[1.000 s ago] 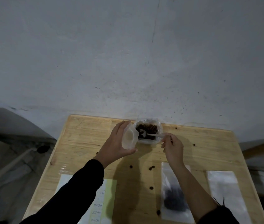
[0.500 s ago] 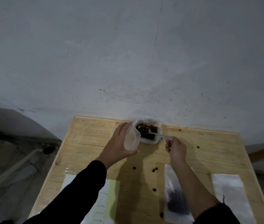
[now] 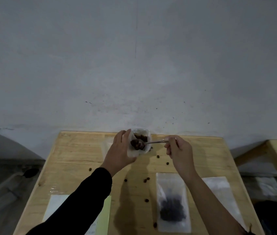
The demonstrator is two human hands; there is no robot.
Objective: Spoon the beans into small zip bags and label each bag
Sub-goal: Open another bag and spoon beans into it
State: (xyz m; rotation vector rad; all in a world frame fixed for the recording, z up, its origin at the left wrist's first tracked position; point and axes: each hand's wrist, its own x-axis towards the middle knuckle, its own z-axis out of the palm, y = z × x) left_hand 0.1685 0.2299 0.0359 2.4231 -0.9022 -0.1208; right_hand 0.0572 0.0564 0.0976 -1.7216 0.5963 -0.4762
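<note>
spoon (image 3: 140, 143) now lifted, loaded, over bag (image 3: 135, 150); left hand (image 3: 120, 150) grips bag mouth open to catch beans (image 3: 135, 143); right hand (image 3: 176, 148) pinches handle.

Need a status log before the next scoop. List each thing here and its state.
zip bag: open, held up by left hand
spoon: loaded with beans, bowl at bag mouth, gripped by right hand
bean container: open, partly filled
filled bag: lying flat, beans inside
stray beans: scattered on table
</note>
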